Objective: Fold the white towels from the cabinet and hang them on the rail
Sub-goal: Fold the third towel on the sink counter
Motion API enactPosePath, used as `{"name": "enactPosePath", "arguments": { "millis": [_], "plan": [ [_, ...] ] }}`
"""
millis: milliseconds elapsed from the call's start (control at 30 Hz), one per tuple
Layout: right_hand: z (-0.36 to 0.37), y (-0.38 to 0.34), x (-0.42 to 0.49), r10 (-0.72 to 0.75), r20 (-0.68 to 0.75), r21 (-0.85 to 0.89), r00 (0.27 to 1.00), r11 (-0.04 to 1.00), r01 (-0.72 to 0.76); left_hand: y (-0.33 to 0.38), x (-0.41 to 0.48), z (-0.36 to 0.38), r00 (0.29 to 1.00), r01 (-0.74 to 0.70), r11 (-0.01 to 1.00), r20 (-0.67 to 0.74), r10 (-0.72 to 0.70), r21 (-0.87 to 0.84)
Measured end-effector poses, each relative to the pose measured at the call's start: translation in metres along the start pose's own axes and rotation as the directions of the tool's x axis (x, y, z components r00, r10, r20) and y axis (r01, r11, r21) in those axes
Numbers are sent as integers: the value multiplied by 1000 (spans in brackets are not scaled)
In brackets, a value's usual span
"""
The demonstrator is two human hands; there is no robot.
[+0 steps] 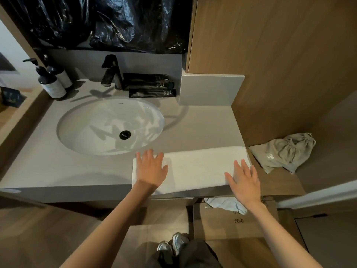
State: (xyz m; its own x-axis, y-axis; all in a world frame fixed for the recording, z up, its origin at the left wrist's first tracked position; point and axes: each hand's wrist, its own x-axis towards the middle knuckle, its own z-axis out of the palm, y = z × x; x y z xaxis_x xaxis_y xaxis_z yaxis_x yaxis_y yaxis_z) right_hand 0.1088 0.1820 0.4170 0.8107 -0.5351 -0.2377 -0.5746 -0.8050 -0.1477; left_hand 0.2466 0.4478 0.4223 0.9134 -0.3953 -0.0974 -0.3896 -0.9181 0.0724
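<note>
Bottles (51,82) stand at the far left corner of the worktop (38,167). The sink (87,128) fills its left half, leaving a plain strip along the front edge. The white towel (197,167), folded into a long band, lies front right, reaching the front and right edges. The left hand (152,167) rests flat on its left end, fingers spread. The right hand (244,182), likewise released, lies flat on its right end. A grey bag (284,151) lies further right.

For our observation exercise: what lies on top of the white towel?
Left hand and right hand lie flat on the white towel; the countertop beneath is hidden.
</note>
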Motion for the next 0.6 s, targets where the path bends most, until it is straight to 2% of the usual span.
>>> {"name": "enactPosePath", "arguments": {
  "millis": [133, 300, 367, 467, 600],
  "plan": [
    [-6, 3, -6, 87, -57, 50, 995, 995, -84, 26, 12, -4, 984, -179, 967, -13, 180, -182],
    [-11, 5, -8, 262, -122, 206, 957, 950, -234, 50, 20, 1, 987, -110, 946, 80, 140, -305],
    [-9, 10, -6, 360, -63, 413, 931, 859, -304, 60, 19, 3, 984, -76, 932, 127, 128, -355],
    [-10, 15, 1, 423, 26, 712, 906, 628, -314, 74, 15, 8, 979, -23, 911, 177, 105, -412],
    [-19, 21, 10, 387, 138, 871, 912, 391, -297, 94, 12, 13, 964, 29, 918, 256, 79, -395]
  ]
}}
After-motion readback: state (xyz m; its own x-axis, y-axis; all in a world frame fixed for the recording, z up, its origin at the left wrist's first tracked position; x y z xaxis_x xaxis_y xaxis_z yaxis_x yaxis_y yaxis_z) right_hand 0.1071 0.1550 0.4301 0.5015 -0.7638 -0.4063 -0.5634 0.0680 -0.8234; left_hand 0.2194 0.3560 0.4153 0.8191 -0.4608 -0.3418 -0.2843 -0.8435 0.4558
